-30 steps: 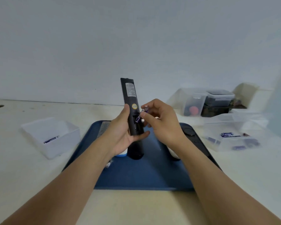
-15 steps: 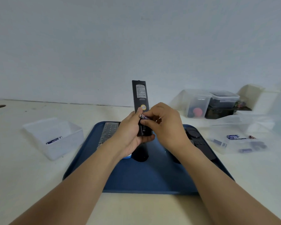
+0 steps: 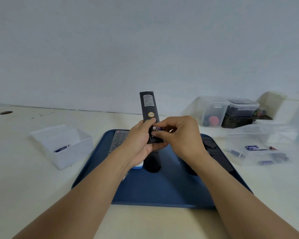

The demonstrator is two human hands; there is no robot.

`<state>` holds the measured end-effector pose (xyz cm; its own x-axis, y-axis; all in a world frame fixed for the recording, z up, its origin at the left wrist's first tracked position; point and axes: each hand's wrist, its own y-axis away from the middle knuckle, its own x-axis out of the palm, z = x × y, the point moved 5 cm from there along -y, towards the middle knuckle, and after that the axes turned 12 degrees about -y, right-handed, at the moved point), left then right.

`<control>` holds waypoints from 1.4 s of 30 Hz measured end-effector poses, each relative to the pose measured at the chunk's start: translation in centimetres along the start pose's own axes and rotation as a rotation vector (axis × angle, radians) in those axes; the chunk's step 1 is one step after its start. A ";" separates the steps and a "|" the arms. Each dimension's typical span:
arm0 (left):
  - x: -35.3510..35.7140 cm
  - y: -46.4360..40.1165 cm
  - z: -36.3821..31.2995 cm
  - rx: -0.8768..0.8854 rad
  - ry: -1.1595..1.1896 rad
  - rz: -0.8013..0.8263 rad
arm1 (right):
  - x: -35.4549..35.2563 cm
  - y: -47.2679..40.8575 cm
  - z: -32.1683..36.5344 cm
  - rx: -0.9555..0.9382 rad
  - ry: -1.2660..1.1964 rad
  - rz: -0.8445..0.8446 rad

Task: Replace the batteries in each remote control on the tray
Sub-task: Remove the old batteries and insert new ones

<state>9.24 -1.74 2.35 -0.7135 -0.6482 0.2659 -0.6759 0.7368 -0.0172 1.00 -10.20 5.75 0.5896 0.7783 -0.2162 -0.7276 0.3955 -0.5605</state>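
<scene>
Hands raised: left hand grips upright remote, right hand pinches battery.

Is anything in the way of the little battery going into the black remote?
Nothing visible is. The right hand pinches the small purple battery right at the open slot of the black remote control, held by the left hand.

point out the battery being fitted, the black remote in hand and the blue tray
battery [image 3: 157, 128]: head view, its metal end cap between the fingertips
black remote [image 3: 148, 104]: head view, upper back near the label
blue tray [image 3: 162, 192]: head view, bare floor near the front edge
</scene>
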 end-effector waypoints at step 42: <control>0.6 0.2 -1.2 0.103 0.041 0.180 | -1.7 -0.4 1.2 0.022 -0.079 -0.067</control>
<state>8.93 -1.77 3.63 -0.8180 -0.4979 0.2882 -0.5546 0.8155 -0.1655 -0.10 -11.07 7.28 0.6082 0.7855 -0.1145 -0.6954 0.4577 -0.5540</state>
